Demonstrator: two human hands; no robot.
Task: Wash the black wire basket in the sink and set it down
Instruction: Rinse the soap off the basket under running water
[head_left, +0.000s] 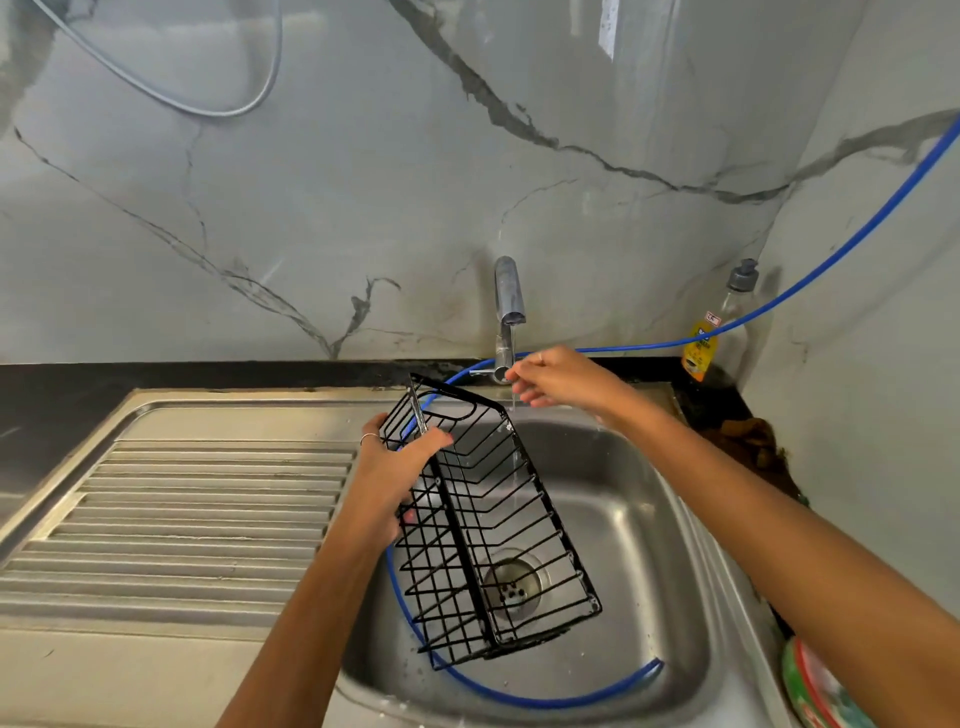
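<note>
The black wire basket (485, 525) hangs tilted over the stainless steel sink (639, 525) at centre frame, long axis running from upper left to lower right. The left hand (395, 467) grips its upper rim; the right hand (550, 376), fingers loosely extended, touches the chrome tap (506, 317), water trickling through the thin, open, wet-looking wires.

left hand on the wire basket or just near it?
Touching. The head view shows the left hand gripping the black wire basket, thumb curled over its upper wires, holding it above the sink.
</note>
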